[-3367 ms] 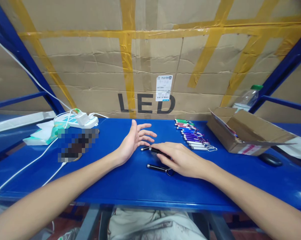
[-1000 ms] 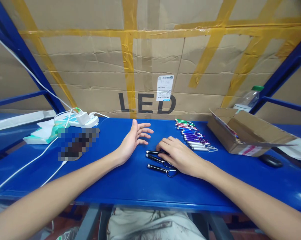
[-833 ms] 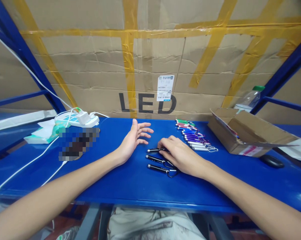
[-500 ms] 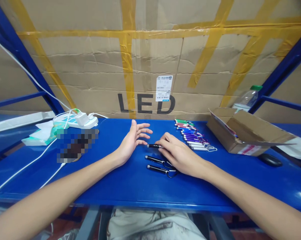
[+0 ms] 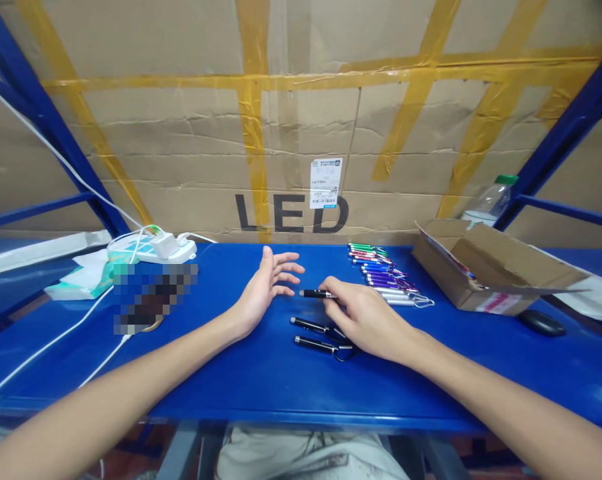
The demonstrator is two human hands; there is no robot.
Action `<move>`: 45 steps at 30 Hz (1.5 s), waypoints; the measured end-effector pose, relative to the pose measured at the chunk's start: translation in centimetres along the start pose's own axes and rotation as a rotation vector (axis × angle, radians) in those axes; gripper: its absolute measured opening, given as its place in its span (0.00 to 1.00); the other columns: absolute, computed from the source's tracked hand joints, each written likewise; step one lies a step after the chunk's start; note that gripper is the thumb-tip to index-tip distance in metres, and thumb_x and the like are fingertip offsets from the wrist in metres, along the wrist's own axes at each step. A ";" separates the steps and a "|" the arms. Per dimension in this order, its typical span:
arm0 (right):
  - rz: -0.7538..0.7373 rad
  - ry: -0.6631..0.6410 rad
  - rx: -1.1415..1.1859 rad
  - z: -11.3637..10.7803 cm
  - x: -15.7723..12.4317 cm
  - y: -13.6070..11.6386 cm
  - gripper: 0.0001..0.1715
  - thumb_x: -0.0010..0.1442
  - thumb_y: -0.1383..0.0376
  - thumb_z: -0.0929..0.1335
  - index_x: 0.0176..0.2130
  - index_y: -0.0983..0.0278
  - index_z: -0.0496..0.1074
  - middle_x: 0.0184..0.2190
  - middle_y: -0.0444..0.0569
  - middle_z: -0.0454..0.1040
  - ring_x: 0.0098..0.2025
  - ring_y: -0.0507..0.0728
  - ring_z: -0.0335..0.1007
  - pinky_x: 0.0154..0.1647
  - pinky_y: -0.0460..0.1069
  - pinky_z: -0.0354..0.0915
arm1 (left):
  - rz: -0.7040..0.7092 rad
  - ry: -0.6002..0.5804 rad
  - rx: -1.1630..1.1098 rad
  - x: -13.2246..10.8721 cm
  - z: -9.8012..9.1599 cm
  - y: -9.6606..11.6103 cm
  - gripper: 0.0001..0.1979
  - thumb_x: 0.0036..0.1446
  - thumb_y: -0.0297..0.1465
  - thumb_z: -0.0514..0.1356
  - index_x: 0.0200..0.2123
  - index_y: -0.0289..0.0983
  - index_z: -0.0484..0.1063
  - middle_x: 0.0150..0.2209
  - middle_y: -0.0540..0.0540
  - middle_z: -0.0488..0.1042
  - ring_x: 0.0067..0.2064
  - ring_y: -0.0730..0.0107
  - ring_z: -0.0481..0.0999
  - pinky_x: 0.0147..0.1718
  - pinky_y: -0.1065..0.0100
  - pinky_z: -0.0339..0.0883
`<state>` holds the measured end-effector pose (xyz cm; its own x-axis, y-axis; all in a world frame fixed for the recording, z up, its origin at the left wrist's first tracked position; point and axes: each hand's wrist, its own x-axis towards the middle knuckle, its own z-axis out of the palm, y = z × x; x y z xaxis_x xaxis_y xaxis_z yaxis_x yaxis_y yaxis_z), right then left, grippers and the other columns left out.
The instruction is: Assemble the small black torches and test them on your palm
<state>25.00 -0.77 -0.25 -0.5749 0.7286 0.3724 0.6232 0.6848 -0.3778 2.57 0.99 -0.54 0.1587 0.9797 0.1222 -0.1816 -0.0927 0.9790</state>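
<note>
1. Well left of the held pen (image 5: 313, 293), we find a tissue pack (image 5: 75, 288) and, farther back, a white power strip (image 5: 181, 252).
2. Just left of the held pen, we see the left hand (image 5: 261, 291), fingers spread, fingertips just beside its tip.
3. On the near side of the held pen, we note two black pens (image 5: 309, 325) lying on the blue table (image 5: 281, 393).
4. The right hand (image 5: 363, 313) pinches the held pen between thumb and fingers; its barrel juts leftward from the grip, and we cannot tell whether it touches the table.
5. Right of and beyond the held pen, we see a row of coloured pens (image 5: 381, 272).
6. Well right of it, we see a cardboard box (image 5: 498, 263).
</note>
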 end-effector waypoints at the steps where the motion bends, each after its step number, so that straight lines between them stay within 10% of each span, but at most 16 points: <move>1: -0.005 0.017 0.006 0.0 0.0 -0.1 0.06 0.75 0.66 0.63 0.42 0.59 0.67 0.31 0.43 0.74 0.31 0.56 0.69 0.33 0.49 0.58 | 0.001 0.000 -0.001 0.0 0.0 0.0 0.39 0.68 0.63 0.50 0.57 0.35 0.75 0.50 0.37 0.79 0.47 0.60 0.77 0.39 0.67 0.73; 13: -0.045 0.038 0.081 0.2 0.1 1.1 0.16 0.81 0.60 0.58 0.63 0.59 0.63 0.38 0.47 0.80 0.38 0.59 0.78 0.40 0.51 0.67 | -0.008 0.002 0.000 0.0 -0.1 0.0 0.38 0.68 0.63 0.50 0.57 0.36 0.75 0.50 0.38 0.79 0.47 0.60 0.78 0.40 0.67 0.73; 17: -0.086 0.038 0.087 0.4 0.0 1.1 0.12 0.80 0.62 0.59 0.59 0.59 0.65 0.52 0.52 0.79 0.50 0.60 0.78 0.50 0.53 0.69 | -0.006 -0.005 0.000 0.0 -0.1 0.0 0.38 0.68 0.63 0.49 0.57 0.36 0.75 0.50 0.38 0.79 0.47 0.60 0.78 0.40 0.66 0.73; 45: -0.105 -0.017 -0.050 0.3 0.0 0.8 0.16 0.80 0.63 0.59 0.58 0.61 0.70 0.50 0.54 0.82 0.47 0.61 0.81 0.45 0.54 0.71 | -0.028 -0.023 -0.027 -0.1 0.1 0.2 0.40 0.68 0.64 0.48 0.58 0.35 0.74 0.50 0.36 0.79 0.48 0.58 0.79 0.41 0.65 0.73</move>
<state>25.38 -0.20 -0.79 -0.6474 0.6531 0.3929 0.5842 0.7563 -0.2944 2.59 0.82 -0.37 0.1863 0.9775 0.0993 -0.2025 -0.0607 0.9774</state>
